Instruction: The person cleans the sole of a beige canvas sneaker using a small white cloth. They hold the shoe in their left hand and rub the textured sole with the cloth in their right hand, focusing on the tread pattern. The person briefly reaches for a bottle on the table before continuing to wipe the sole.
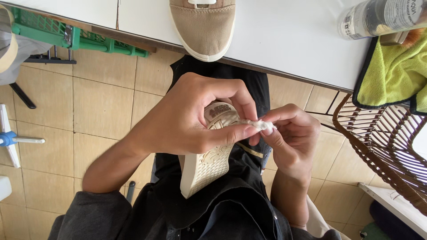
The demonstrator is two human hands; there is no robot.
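My left hand [191,115] grips a shoe [205,166] turned sole-up over my lap, its cream rubber sole facing me. My right hand [289,138] pinches a small white wad of cotton or tissue [263,126] and presses it against the sole's edge near the toe, right beside my left thumb. A second, matching tan canvas shoe [203,26] rests upright on the white table [293,40] above, with its toe hanging over the edge.
A clear plastic bottle [378,18] lies on the table at the top right, next to a yellow-green cloth [391,73] with dark trim. A brown wicker basket [382,138] sits at the right. A green crate [66,35] stands at the top left over the tiled floor.
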